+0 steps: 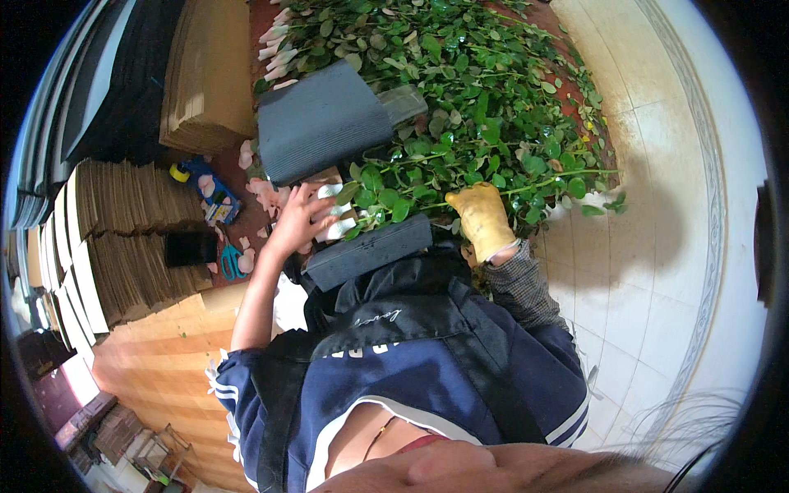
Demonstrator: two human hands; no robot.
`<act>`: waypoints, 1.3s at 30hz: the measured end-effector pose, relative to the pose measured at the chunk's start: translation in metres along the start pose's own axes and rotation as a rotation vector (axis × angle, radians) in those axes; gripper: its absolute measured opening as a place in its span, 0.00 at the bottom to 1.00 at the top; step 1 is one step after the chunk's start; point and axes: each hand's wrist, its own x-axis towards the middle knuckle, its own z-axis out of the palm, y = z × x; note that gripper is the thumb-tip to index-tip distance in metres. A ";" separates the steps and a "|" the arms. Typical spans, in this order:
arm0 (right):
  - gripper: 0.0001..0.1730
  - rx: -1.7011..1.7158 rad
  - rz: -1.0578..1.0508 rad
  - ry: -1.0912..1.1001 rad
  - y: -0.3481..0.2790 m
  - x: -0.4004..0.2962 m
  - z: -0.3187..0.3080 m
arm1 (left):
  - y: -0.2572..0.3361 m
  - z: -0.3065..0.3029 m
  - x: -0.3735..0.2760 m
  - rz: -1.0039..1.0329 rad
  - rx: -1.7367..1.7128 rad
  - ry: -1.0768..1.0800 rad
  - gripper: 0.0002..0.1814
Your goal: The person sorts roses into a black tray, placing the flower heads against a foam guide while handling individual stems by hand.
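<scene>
My left hand (302, 215), bare, has its fingers apart over flower heads in white sleeves (338, 229), touching them. My right hand (484, 215), in a yellow glove, is closed on a long leafy flower stem (555, 179) that reaches out to the right. Above the left hand lies a dark grey corrugated sheet, folded over (323, 120). A narrow dark corrugated piece (370, 252) stands along the near side of the sleeved heads, close to my body. Beyond both hands spreads a thick heap of leafy stems (468, 74).
Stacked cardboard sheets (142, 197) stand at the left, with a black phone-like object (191, 249) on them. Nearby are teal-handled scissors (230, 262), pink petals (266, 196), a blue container (216, 191) and a yellow tape roll (179, 172). Tall brown cardboard (206, 74) rises behind.
</scene>
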 end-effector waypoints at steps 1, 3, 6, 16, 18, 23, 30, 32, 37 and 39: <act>0.11 -0.019 0.006 -0.010 -0.004 0.003 -0.005 | 0.006 0.000 -0.003 0.016 0.055 0.003 0.20; 0.14 -0.008 0.053 0.006 -0.015 0.003 -0.014 | 0.018 -0.001 -0.016 -0.033 0.082 -0.013 0.23; 0.20 -0.087 0.155 -0.002 -0.019 0.012 -0.013 | 0.018 0.012 -0.026 -0.031 0.064 0.053 0.30; 0.26 0.776 0.050 -0.167 0.046 0.078 -0.069 | 0.018 0.006 -0.016 -0.108 0.310 -0.035 0.36; 0.25 0.499 -0.018 0.075 0.051 0.127 -0.075 | 0.023 0.006 -0.012 -0.105 0.247 -0.015 0.33; 0.18 -0.325 0.177 -0.121 0.099 0.228 0.077 | 0.028 0.006 -0.016 -0.090 0.062 0.044 0.28; 0.10 -0.316 0.205 0.140 0.113 0.246 0.037 | 0.020 0.010 -0.021 -0.119 0.043 0.083 0.23; 0.07 -0.303 0.368 0.042 0.134 0.238 0.018 | 0.022 0.013 -0.018 -0.153 -0.004 0.123 0.21; 0.18 -0.144 0.208 0.114 0.133 0.211 0.004 | 0.025 0.021 -0.022 -0.172 -0.038 0.216 0.19; 0.15 -0.055 0.290 -0.144 0.119 0.213 0.015 | 0.030 0.023 -0.022 -0.150 0.041 0.271 0.19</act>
